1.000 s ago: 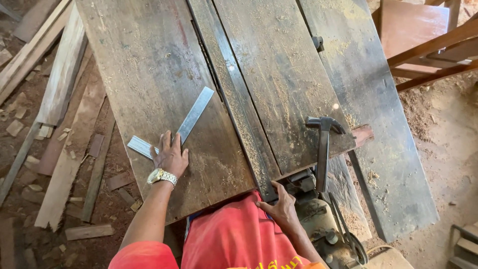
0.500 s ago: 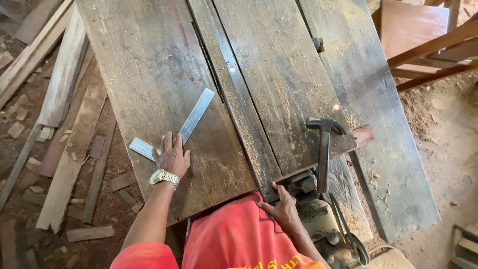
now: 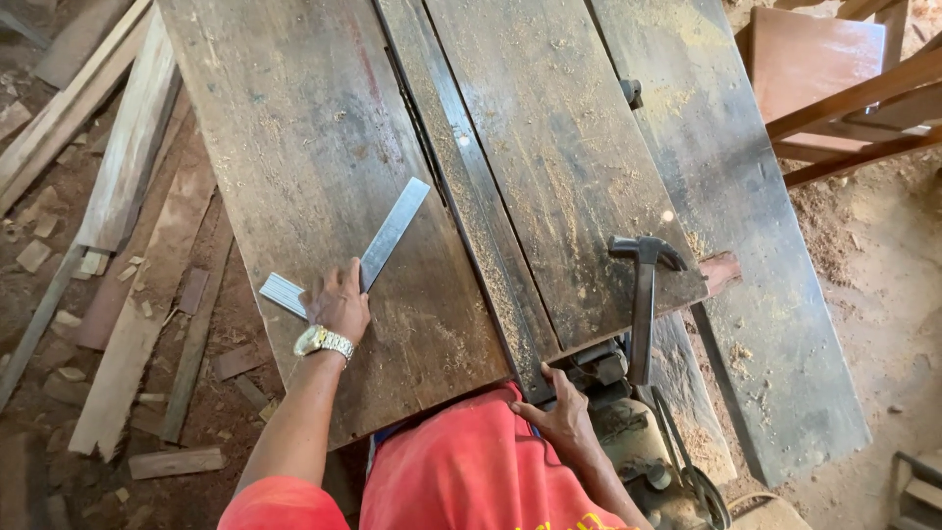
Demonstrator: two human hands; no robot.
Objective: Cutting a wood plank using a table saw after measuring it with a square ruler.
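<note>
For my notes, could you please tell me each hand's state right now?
Left hand: pressed on the metal square, grip unclear.
Right hand: gripping the narrow plank's near end.

Your shirt (image 3: 461,461) reads bright red with a yellow mark low on it. The wristwatch (image 3: 324,342) on your left hand (image 3: 339,302) glints silver and gold. The square (image 3: 363,257) shows pale grey steel, the planks (image 3: 334,177) dark weathered brown dusted with tan sawdust, and the hammer (image 3: 643,294) dull black-grey.
</note>
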